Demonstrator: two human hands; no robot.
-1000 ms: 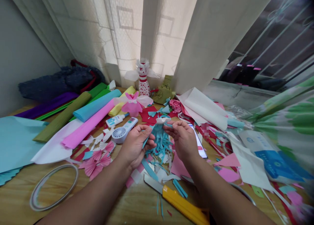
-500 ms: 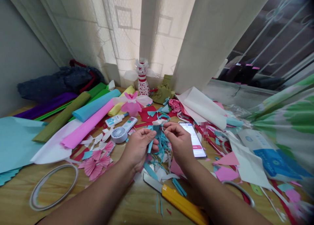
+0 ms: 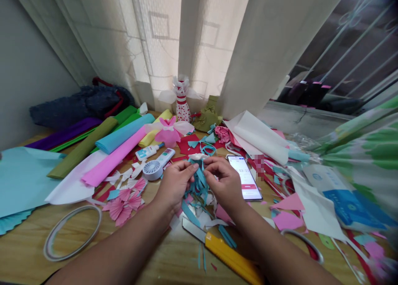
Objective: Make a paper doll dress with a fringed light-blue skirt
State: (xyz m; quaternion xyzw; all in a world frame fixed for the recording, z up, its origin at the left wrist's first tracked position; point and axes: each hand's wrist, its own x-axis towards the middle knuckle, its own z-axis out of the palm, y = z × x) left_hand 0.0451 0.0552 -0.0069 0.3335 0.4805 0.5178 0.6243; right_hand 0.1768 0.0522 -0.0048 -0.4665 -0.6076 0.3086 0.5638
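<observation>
Between my two hands, over the middle of the table, is a bunch of blue paper strips (image 3: 199, 184) with a white piece at its top. My left hand (image 3: 178, 181) pinches the bunch between thumb and fingers. Close by on the other side, my right hand (image 3: 224, 178) has thumb and forefinger pressed together at a blue strip; the fingertips partly hide it. Below my hands lies a yellow box cutter (image 3: 230, 256) with its blade out, among blue and white paper scraps.
Left are paper rolls, a pink one (image 3: 115, 156) among them, a glue bottle (image 3: 145, 152), a small fan (image 3: 153, 169) and a tape roll (image 3: 73, 233). A lit phone (image 3: 245, 179) lies right of my hands. Behind stand a spotted paper dress figure (image 3: 183, 106) and a pink one (image 3: 168, 132).
My right hand has shifted slightly left and down along the strips, its fingers more curled. My left hand keeps its pinch. The view has moved a little.
</observation>
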